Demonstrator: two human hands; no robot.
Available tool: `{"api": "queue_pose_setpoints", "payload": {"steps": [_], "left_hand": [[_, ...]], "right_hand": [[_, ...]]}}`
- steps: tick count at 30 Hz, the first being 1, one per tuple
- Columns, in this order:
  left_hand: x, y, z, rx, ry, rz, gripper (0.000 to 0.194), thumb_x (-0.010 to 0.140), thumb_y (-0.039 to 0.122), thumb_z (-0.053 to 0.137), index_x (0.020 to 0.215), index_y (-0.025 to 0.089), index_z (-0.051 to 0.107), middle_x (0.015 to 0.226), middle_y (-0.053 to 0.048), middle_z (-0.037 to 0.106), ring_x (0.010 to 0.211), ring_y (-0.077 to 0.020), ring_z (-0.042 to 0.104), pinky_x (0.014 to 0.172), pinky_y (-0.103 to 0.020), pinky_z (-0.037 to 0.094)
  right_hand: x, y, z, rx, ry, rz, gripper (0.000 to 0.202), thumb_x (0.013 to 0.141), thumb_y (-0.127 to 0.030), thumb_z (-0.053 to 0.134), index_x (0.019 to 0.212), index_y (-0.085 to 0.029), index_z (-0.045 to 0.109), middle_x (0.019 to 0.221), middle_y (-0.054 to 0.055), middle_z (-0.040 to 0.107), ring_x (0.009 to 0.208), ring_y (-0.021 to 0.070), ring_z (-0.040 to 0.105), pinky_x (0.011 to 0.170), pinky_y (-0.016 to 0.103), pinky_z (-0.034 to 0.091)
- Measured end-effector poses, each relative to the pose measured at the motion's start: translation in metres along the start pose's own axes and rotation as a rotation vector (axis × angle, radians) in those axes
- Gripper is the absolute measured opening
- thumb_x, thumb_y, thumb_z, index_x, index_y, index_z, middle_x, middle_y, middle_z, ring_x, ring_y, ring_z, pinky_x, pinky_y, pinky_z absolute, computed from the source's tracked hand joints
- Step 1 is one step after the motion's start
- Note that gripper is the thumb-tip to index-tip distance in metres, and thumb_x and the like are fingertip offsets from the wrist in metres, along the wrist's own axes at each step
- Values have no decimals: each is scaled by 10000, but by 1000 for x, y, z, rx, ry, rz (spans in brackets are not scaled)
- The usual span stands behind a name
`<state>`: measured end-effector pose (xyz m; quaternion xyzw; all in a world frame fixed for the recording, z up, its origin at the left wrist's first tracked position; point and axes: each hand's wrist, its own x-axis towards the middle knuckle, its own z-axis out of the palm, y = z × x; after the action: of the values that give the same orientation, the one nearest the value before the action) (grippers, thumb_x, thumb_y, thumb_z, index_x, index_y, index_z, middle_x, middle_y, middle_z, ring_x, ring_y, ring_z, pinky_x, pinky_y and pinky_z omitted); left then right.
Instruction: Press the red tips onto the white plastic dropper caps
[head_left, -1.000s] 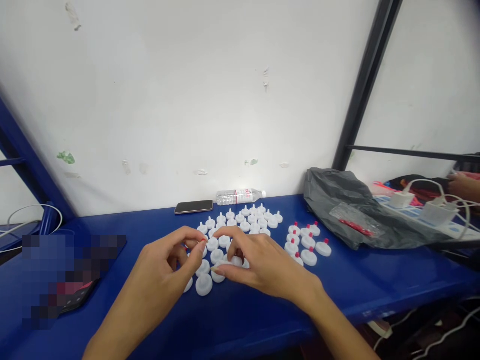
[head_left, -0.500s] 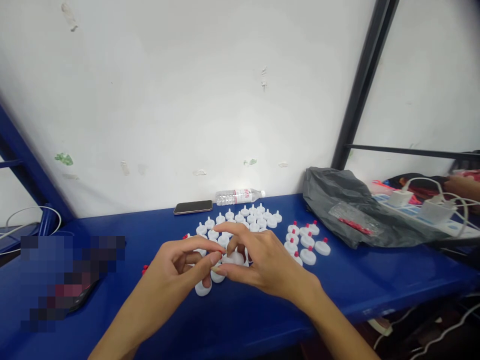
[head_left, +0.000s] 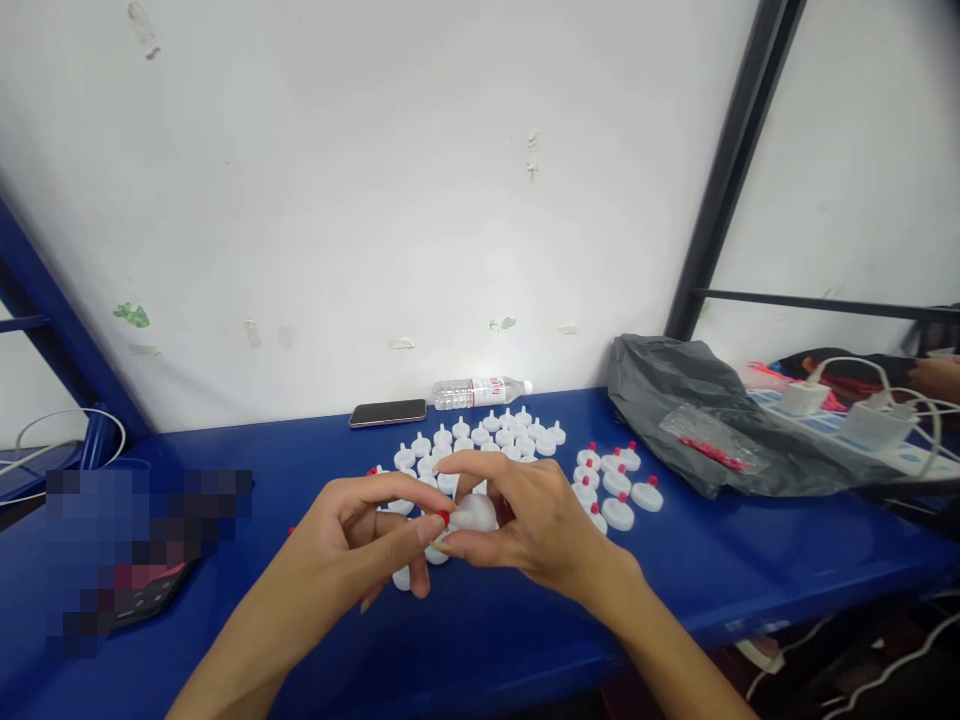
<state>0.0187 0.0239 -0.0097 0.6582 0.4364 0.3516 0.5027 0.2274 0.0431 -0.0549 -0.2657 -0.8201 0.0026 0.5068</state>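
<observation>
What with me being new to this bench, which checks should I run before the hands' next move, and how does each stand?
1. Left hand pinching the red tip: ok.
2. Right hand gripping the white cap: ok.
3. Red tip fully seated on that cap: cannot tell, fingers cover the join.
4. Red-tipped caps grouped right of the plain caps: ok.
5. Phone and bottle away from both hands: ok, near the wall.
</observation>
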Motion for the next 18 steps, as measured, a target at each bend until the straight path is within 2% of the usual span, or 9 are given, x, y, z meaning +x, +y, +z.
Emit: {"api": "queue_pose_setpoints", "payload": {"steps": [5, 7, 9, 11, 13, 14, 16, 18], "left_hand": [[0, -1, 2, -71, -23, -22, 333, 794, 500, 815, 923, 199, 764, 548, -16, 681, 483, -113, 517, 430, -202, 267], [0, -2, 2, -132, -19, -22, 362, 769, 477, 849, 990, 207, 754, 704, -23, 716, 543, -113, 552, 424, -192, 264], [1, -5, 1, -219, -33, -36, 492, 754, 439, 877, 1185, 260, 721, 944, -34, 739, 660, -125, 612, 457, -186, 335], [3, -9, 0, -308, -89, -68, 662, 779, 417, 870, 1390, 331, 629, 1131, -47, 736, 855, -165, 678, 629, -223, 497], [4, -13, 1, -386, -208, -87, 699, 818, 402, 839, 1468, 329, 592, 1190, -66, 745, 1052, -224, 694, 883, -321, 552], [5, -14, 1, -418, -276, -83, 660, 837, 395, 819, 1458, 304, 617, 1194, -76, 753, 1101, -246, 690, 959, -360, 541], [6, -15, 4, -445, -386, -53, 536, 864, 369, 785, 1379, 250, 699, 1174, -89, 768, 1114, -270, 693, 1000, -394, 534], [6, -15, 8, -433, -403, -17, 412, 884, 339, 762, 1280, 224, 765, 1174, -88, 778, 1145, -283, 688, 1026, -404, 528]], "right_hand": [[-1, 0, 0, -40, 23, 3, 525, 989, -714, 544, 1234, -259, 637, 806, -38, 779, 501, 73, 618, 519, 201, 448], [-1, -1, 1, -48, 56, -22, 511, 975, -706, 576, 1213, -258, 645, 783, -48, 780, 492, 68, 617, 501, 197, 431], [1, -3, 1, -48, 94, -65, 481, 969, -684, 604, 1189, -259, 655, 789, -53, 788, 498, 59, 629, 484, 192, 415], [3, -6, 1, -65, 120, -104, 450, 980, -672, 597, 1143, -260, 676, 766, -56, 787, 520, 60, 655, 485, 188, 422], [4, -8, 2, -89, 125, -133, 435, 1002, -664, 571, 1092, -259, 700, 753, -50, 793, 554, 68, 687, 504, 183, 450], [5, -9, 2, -93, 120, -145, 434, 1014, -659, 556, 1081, -258, 708, 769, -45, 804, 572, 70, 700, 520, 180, 469], [5, -9, 4, -90, 106, -168, 433, 1043, -637, 520, 1075, -256, 721, 822, -36, 824, 614, 71, 724, 549, 178, 496], [3, -9, 5, -93, 85, -181, 422, 1081, -588, 482, 1037, -252, 734, 816, -35, 822, 632, 72, 731, 562, 186, 502]]}}
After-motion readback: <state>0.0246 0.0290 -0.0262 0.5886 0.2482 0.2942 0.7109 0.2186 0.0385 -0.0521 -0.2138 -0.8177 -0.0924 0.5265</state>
